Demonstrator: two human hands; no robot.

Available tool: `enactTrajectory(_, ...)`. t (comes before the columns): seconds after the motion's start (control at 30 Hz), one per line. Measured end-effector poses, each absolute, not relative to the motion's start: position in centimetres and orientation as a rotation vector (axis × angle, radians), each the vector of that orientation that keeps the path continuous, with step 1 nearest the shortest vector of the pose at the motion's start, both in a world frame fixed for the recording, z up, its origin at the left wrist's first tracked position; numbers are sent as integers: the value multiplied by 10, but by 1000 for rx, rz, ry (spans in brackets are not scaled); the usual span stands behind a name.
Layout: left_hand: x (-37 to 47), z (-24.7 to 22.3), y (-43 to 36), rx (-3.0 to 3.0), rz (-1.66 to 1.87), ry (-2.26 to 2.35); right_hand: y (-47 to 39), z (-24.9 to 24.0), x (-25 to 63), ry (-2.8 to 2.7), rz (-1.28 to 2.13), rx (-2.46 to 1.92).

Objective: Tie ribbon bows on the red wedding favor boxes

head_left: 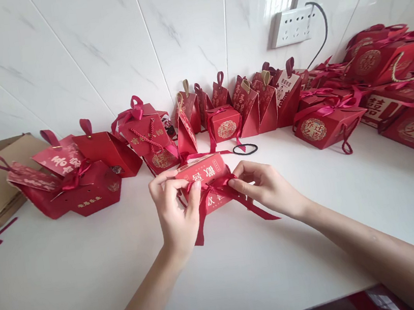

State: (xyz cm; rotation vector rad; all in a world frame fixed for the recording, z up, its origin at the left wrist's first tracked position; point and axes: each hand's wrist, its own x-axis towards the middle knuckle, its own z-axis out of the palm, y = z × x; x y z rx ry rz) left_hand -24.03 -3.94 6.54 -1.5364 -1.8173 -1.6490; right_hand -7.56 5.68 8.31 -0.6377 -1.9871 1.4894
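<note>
On a white tabletop [93, 273] against a white marble-tiled wall [99, 47] with a socket [291, 26], the left hand [174, 208] and right hand [267, 185] each pinch the ribbon [219, 186] on a small red gift box [204, 172], near rows of red favour boxes [245, 101].

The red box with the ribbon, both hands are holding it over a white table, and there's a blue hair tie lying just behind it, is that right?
Not quite: the hair tie is black, not blue, as the head view shows. The rest holds: the left hand and right hand are on the red box and its ribbon, over the white table, with the tie lying just behind.
</note>
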Motion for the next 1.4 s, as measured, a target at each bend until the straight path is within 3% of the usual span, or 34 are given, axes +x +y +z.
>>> enactTrajectory(0.5,-229,63,-36,-1417,-2079,-2253,63,81,-79,-1572,1972,-623)
enactTrajectory(0.93,-227,64,-34,-1335,-2109,-2258,66,78,-85,-1325,2097,-657)
enactTrajectory(1.2,-231,67,-36,-1329,-2178,-2303,70,81,-77,-1663,1941,-648)
enactTrajectory(1.4,-236,68,-36,-1421,-2314,-2253,73,89,-70,-2021,1591,-643)
